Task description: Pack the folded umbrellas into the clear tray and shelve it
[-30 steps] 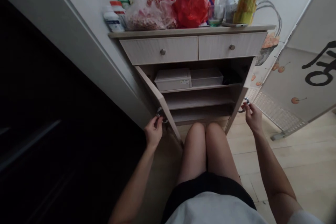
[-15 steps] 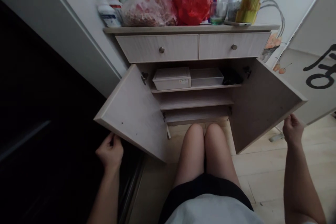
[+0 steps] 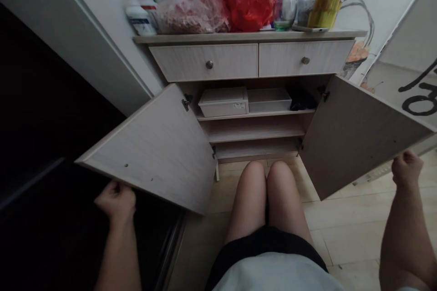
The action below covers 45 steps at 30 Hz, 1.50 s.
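Left cabinet door, right cabinet door: stiff, fairly light laminate board on hinges, likely swings easily; best held at outer edges. Both stand open below drawer fronts, wider than earlier. Left hand curled at door's lower edge, right hand closed just beside other door's edge; hands farther apart; actual grip cannot tell.

pale grey t-shirt, black shorts

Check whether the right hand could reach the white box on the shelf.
Probably not yet: the right hand is outside the open door, which stands between it and the box. It would likely need to come round the door's edge.
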Tool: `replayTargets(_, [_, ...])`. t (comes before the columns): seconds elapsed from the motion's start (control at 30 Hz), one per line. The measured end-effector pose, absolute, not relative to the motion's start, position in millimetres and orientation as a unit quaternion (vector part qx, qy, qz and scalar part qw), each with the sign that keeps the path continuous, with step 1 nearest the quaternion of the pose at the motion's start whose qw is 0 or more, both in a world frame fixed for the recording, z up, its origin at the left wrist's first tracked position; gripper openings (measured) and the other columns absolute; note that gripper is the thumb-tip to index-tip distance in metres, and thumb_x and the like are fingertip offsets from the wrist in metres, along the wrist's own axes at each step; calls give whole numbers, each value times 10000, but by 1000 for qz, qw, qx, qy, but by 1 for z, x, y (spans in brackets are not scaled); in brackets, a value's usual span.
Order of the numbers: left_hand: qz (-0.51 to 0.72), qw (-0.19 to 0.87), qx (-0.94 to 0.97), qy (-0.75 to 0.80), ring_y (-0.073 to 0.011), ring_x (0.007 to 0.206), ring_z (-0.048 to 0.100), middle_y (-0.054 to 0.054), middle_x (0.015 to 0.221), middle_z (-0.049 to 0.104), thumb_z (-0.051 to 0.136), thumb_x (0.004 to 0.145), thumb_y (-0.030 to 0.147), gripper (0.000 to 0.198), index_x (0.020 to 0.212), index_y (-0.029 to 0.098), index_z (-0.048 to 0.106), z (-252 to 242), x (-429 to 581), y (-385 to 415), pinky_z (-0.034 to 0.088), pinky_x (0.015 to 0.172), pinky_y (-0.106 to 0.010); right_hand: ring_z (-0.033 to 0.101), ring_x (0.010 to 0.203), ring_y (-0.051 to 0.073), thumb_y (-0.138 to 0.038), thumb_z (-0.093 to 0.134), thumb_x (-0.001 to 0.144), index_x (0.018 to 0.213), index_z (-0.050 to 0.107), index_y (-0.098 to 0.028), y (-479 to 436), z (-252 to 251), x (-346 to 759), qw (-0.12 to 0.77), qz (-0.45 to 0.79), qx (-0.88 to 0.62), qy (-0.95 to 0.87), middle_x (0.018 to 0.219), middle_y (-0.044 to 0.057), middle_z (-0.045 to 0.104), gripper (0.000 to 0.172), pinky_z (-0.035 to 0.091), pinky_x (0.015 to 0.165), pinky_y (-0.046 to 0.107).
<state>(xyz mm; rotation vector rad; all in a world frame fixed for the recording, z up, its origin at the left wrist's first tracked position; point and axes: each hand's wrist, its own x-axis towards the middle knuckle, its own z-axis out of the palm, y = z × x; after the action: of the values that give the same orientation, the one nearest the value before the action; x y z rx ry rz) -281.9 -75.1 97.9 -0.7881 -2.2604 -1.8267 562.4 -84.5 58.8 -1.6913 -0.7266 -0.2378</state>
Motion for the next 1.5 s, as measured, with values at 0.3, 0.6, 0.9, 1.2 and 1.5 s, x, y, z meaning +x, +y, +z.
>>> replayTargets(0.3, [-649, 112, -241, -713, -257, 649, 614, 19, 544, 601, 567, 617, 307, 94, 576, 252, 631, 97, -274, -78, 501, 695, -461, 598, 625, 253, -835, 535, 592, 610, 613, -284, -89, 77, 537, 653, -84, -693, -295, 650, 158, 613, 558, 412, 575, 442])
replayTargets(0.6, [-663, 384, -489, -417, -239, 764, 657, -57, 766, 683, 623, 888, 337, 157, 927, 261, 753, 133, -145, -20, 526, 774, -449, 638, 782, 281, -652, 451, 918, 931, 612, -307, -54, 142, 441, 686, -407, -525, -296, 840, 119, 614, 380, 524, 719, 504])
replayTargets(0.9, [-276, 135, -839, -450, -277, 1017, 623, -144, 1017, 728, 534, 975, 255, 235, 1003, 170, 751, 162, 11, 177, 462, 867, -411, 629, 956, 238, -269, 470, 951, 1033, 716, -160, 134, 146, 352, 384, -118, -614, -679, 1054, 138, 680, 281, 489, 818, 347])
replayTargets(1.2, [-111, 167, -870, -451, -309, 1117, 590, -185, 989, 721, 475, 924, 94, 292, 894, 119, 764, 155, 43, 262, 399, 933, -440, 629, 1033, 249, -272, 463, 1001, 1307, 662, -209, 223, 145, 337, 84, -104, -710, -691, 1261, 181, 615, 370, 458, 797, 310])
replayTargets(1.5, [-115, 147, -887, -422, -300, 1047, 613, -161, 866, 738, 532, 881, 91, 238, 819, 127, 759, 143, 36, 294, 376, 967, -465, 668, 956, 234, -165, 336, 1021, 1230, 674, -116, 236, 148, 337, 45, -99, -719, -686, 1187, 201, 638, 401, 451, 744, 292])
